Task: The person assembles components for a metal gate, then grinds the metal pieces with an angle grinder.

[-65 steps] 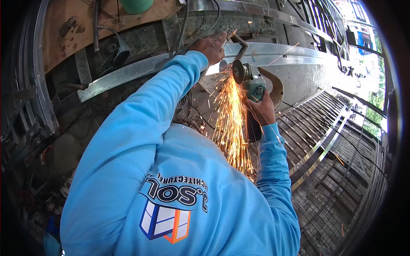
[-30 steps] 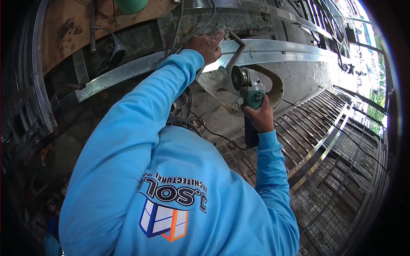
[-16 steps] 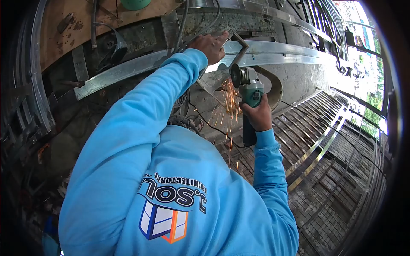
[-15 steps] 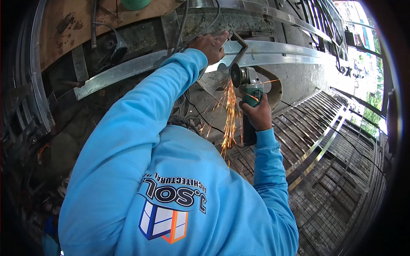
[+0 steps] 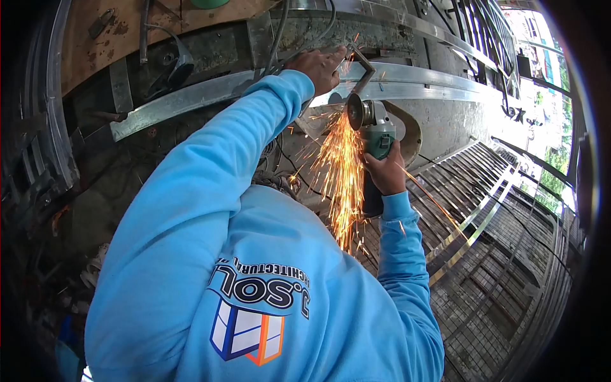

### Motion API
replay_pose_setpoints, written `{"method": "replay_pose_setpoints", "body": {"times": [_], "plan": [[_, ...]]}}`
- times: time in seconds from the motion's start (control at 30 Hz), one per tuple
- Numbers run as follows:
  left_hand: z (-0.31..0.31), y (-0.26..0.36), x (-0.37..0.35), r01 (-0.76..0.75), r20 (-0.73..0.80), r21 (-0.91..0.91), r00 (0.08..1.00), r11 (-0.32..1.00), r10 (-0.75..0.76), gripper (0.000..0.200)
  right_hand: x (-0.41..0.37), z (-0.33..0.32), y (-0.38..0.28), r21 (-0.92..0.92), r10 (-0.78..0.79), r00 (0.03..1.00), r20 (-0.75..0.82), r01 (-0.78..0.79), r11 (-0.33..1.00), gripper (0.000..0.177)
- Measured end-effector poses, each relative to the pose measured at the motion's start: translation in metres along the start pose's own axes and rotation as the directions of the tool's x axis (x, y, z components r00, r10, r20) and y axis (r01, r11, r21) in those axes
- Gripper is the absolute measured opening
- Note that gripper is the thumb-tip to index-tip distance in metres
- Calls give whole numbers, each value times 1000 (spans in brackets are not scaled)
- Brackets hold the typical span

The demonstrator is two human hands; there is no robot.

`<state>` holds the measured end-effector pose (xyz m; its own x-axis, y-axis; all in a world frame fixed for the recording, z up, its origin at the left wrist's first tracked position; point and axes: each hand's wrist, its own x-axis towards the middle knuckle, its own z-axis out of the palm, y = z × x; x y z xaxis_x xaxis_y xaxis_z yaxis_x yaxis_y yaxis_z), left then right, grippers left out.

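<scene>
My right hand (image 5: pixel 386 169) is wrapped around the body of a green angle grinder (image 5: pixel 380 141). Its round disc (image 5: pixel 356 112) meets the lower end of a bent metal bar (image 5: pixel 364 81), and a thick stream of orange sparks (image 5: pixel 342 181) pours down toward my blue sweatshirt. Farther up, my left hand (image 5: pixel 317 69) is closed on the other end of that bar, over a long silvery metal beam (image 5: pixel 420 80). Its palm side and part of the grip are hidden.
A brown board (image 5: pixel 89 44) with a padlock (image 5: pixel 102 23) lies at upper left. Cables (image 5: pixel 280 38) run past my left hand. Barred metal grilles (image 5: pixel 471 178) lie at right, and a curved metal piece (image 5: pixel 407 127) sits behind the grinder.
The spark stream has become much thicker and brighter, with some sparks now near my left fingers. Both hands keep their holds, and the grinder has shifted only slightly.
</scene>
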<state>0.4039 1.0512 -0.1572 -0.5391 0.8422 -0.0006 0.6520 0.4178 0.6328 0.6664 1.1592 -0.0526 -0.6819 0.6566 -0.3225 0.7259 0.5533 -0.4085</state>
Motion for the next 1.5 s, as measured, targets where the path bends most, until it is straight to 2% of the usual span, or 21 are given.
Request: {"method": "replay_pose_setpoints", "body": {"times": [0.07, 0.17, 0.27, 0.4, 0.53, 0.63, 0.73, 0.93, 1.1, 1.23, 1.33, 1.4, 1.5], "plan": [[-1, 1, 0, -4, -19, -35, 1000, 999, 3, 65, -2, 3, 3, -21, 7, 1000, 0, -7, 1000, 75], [-11, 8, -1, 40, 66, 31, 997, 999, -42, 65, -7, 7, -1, -60, -3, 1000, -10, 2, 998, 68], [-5, 2, -2, 18, 15, -17, 1000, 1000, -18, 65, -17, -3, -8, 73, 50, 998, 24, -51, 996, 65], [3, 1, 0, -15, -62, -34, 998, 999, 13, 66, -16, -6, -4, 9, 73, 997, -12, -73, 997, 61], [-25, 16, -5, 78, 110, 88, 990, 993, -87, 66, -17, -7, 4, 23, 80, 997, 6, -80, 997, 62], [-19, 14, -4, 119, 114, 11, 986, 993, -119, 68, -24, -5, 8, 46, 68, 998, 6, -68, 997, 62], [-18, 14, -5, 49, 52, 43, 997, 998, -51, 66, -21, 2, 5, 76, 70, 998, 7, -70, 995, 62], [-24, 17, -6, 61, 90, 95, 994, 994, -69, 66, -18, 16, 14, 83, 47, 999, -24, -45, 995, 62], [-21, 15, -6, 35, 57, 70, 998, 997, -39, 66, -18, 16, 11, 125, 29, 998, -50, -23, 992, 63], [2, 1, -1, 14, -11, 23, 1000, 1000, -14, 67, -20, 17, 11, 68, -1, 997, -77, 6, 998, 64], [-14, 10, -3, 35, 64, 57, 997, 998, -38, 67, -20, 21, 22, 103, -37, 996, -80, 46, 994, 65], [-4, 3, -1, 7, 23, 41, 1000, 999, -8, 67, -19, 22, 20, 138, -27, 996, -81, 38, 990, 66], [-9, 7, -3, 14, 34, 47, 999, 999, -15, 68, -21, 17, 1, 3, 45, 994, -101, -45, 999, 68]]}}
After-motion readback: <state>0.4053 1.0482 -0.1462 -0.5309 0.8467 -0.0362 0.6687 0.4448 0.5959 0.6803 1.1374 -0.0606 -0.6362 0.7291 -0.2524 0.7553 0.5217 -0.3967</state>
